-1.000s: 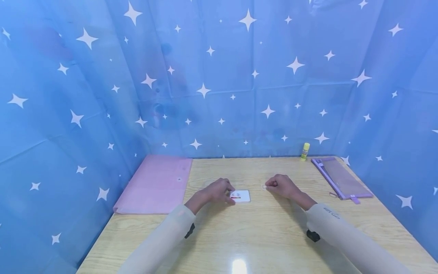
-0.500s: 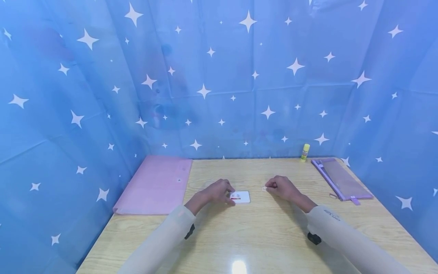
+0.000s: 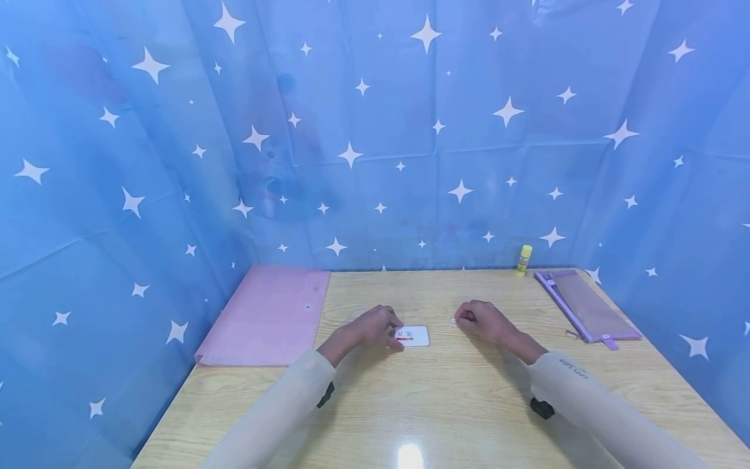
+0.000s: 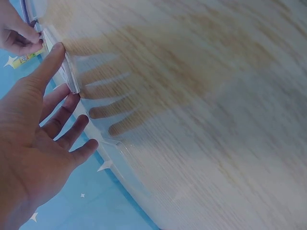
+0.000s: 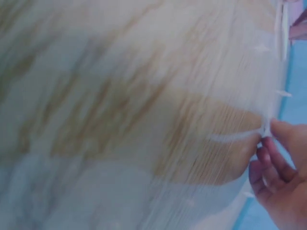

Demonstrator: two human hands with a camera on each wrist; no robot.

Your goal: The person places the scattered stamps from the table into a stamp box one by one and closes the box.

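Note:
In the head view my left hand [image 3: 375, 327] holds the left end of a flat white card [image 3: 418, 336] with a red stripe and small print, low at the table. The left wrist view shows the thumb on one face of the card [image 4: 68, 69] and fingertips under its other side; the remaining fingers spread loosely. To the right of the card, my right hand [image 3: 483, 319] pinches a tiny pale piece [image 3: 453, 322] between thumb and forefinger, close to the tabletop. Its kind I cannot tell. In the right wrist view the fingertips mostly hide it.
A pink folder [image 3: 266, 319] lies flat at the left. Toward the back right are an upright yellow glue stick [image 3: 524, 259] and a purple-edged mesh zip pouch [image 3: 588, 303]. A blue star-print curtain [image 3: 375, 130] surrounds the back and sides of the wooden table [image 3: 410, 397].

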